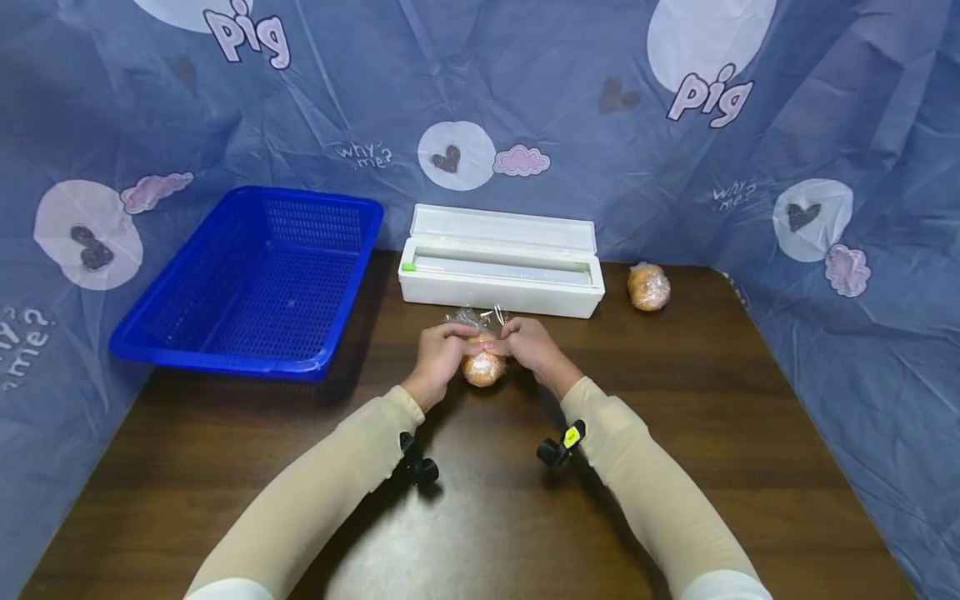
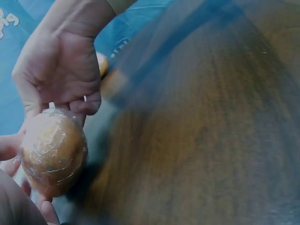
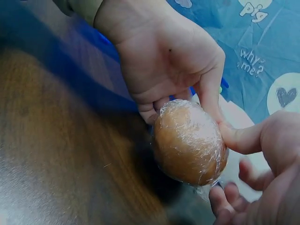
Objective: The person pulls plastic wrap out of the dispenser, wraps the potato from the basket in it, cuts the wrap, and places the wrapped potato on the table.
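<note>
A round, golden-brown bread roll [image 1: 483,369] in clear cling film is held just in front of the white box, between both hands. My left hand [image 1: 441,358] grips its left side, and my right hand [image 1: 534,346] pinches the film on the right. Loose film [image 1: 468,317] sticks up beyond the fingers. In the right wrist view, the right thumb presses against the wrapped roll [image 3: 190,143], with fingertips at the film below it. The left wrist view shows the wrapped roll [image 2: 55,152] between both hands; some fingers are hidden behind it.
Behind the hands stands a white cling film dispenser [image 1: 502,292], its lid raised and a green slider [image 1: 408,267] at its left end. A blue plastic basket [image 1: 225,360] is at the left. Another wrapped roll [image 1: 648,287] sits right of the dispenser on the brown table [image 1: 675,400].
</note>
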Demonstrator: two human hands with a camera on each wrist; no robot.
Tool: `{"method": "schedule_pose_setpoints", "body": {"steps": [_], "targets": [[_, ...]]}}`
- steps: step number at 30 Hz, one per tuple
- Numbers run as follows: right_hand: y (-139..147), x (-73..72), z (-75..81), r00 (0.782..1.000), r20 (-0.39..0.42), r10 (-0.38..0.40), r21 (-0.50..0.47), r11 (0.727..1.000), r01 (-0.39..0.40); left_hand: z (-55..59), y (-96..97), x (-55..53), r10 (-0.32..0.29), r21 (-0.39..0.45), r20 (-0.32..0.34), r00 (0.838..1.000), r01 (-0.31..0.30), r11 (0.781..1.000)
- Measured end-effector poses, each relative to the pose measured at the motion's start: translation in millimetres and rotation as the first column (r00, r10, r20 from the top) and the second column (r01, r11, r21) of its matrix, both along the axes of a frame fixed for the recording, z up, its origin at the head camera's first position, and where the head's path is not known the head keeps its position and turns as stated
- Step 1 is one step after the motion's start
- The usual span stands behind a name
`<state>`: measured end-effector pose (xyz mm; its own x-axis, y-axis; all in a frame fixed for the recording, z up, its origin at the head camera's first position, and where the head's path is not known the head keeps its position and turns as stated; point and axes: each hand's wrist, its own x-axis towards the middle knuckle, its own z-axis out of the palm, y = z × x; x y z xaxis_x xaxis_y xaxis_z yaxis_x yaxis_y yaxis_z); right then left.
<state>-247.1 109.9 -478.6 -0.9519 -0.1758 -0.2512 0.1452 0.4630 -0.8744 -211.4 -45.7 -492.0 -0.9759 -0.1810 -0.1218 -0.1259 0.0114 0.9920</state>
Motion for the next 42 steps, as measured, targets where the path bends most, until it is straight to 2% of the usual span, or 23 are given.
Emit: {"method": "schedule_pose_setpoints", "body": {"steps": [2, 5, 8, 12, 15, 18, 20, 22, 23, 26, 29, 32, 34, 36, 38, 39, 40, 42], "targets": [[0, 2.6, 0.0, 0.999, 0.027, -0.021, 0.025, 0.999, 0.02, -0.1, -0.2, 2.4, 0.029, -0.04, 0.018, 0.999, -0.028, 0.999], [3, 5.7, -1.9, 0.997, 0.064, -0.04, 0.042, 0.998, 0.038, 0.3, -1.5, 5.1, 0.043, -0.09, 0.066, 0.997, -0.037, 0.995], [4, 6.9, -5.4, 0.997, 0.062, -0.035, 0.025, 0.999, 0.034, 0.9, -4.2, 5.4, 0.008, -0.054, 0.095, 0.995, -0.002, 0.999], [4, 7.9, -9.8, 0.998, 0.062, -0.018, -0.12, 0.993, 0.025, -2.2, -8.8, 5.6, -0.084, 0.028, 0.105, 0.991, 0.081, 0.996], [2, 6.9, -12.7, 0.995, 0.099, -0.007, -0.283, 0.959, 0.034, -5.1, -13.0, 8.6, -0.138, 0.048, 0.084, 0.987, 0.134, 0.99], [3, 4.9, -16.8, 0.986, 0.164, -0.045, -0.41, 0.906, 0.109, -8.0, -15.7, 12.4, -0.161, 0.064, 0.04, 0.986, 0.158, 0.985], [5, 2.6, -20.7, 0.977, 0.194, -0.092, -0.446, 0.879, 0.171, -8.5, -16.2, 14.6, -0.171, 0.062, 0.015, 0.985, 0.17, 0.983], [7, 0.9, -23.8, 0.973, 0.188, -0.135, -0.422, 0.883, 0.204, -7.9, -15.7, 16.0, -0.189, 0.045, 0.005, 0.982, 0.188, 0.981], [7, 0.1, -25.2, 0.975, 0.161, -0.151, -0.393, 0.897, 0.203, -6.8, -14.9, 16.4, -0.204, 0.025, 0.002, 0.979, 0.204, 0.979], [6, -3.0, -27.4, 0.988, 0.036, -0.151, -0.265, 0.952, 0.156, -3.2, -11.9, 15.7, -0.263, -0.048, 0.009, 0.965, 0.263, 0.964], [5, -6.0, -24.2, 0.984, -0.119, -0.13, -0.083, 0.989, 0.12, 1.3, -8.1, 12.7, -0.314, -0.121, 0.026, 0.949, 0.315, 0.941], [3, -9.5, -19.0, 0.968, -0.236, -0.085, 0.096, 0.989, 0.11, 5.5, -5.6, 9.6, -0.326, -0.176, 0.052, 0.944, 0.33, 0.927], [0, -11.9, -16.9, 0.96, -0.274, -0.061, 0.149, 0.983, 0.105, 7.4, -4.6, 8.1, -0.325, -0.202, 0.069, 0.943, 0.332, 0.921], [-2, -13.5, -16.0, 0.969, -0.236, -0.069, 0.086, 0.992, 0.092, 8.6, -3.8, 6.4, -0.324, -0.225, 0.077, 0.943, 0.333, 0.916], [-4, -14.0, -15.1, 0.987, -0.125, -0.099, -0.085, 0.992, 0.088, 10.2, -2.8, 5.3, -0.331, -0.243, 0.072, 0.941, 0.338, 0.909], [-5, -14.1, -15.2, 0.993, -0.044, -0.113, -0.195, 0.975, 0.102, 10.7, -2.3, 4.7, -0.333, -0.252, 0.068, 0.94, 0.339, 0.906], [-6, -13.9, -14.6, 0.991, 0.04, -0.124, -0.294, 0.947, 0.13, 10.8, -1.9, 4.0, -0.335, -0.261, 0.06, 0.94, 0.339, 0.904], [-7, -14.2, -13.3, 0.98, 0.167, -0.11, -0.458, 0.872, 0.176, 11.7, -1.3, 2.9, -0.335, -0.274, 0.049, 0.941, 0.335, 0.902]]}}
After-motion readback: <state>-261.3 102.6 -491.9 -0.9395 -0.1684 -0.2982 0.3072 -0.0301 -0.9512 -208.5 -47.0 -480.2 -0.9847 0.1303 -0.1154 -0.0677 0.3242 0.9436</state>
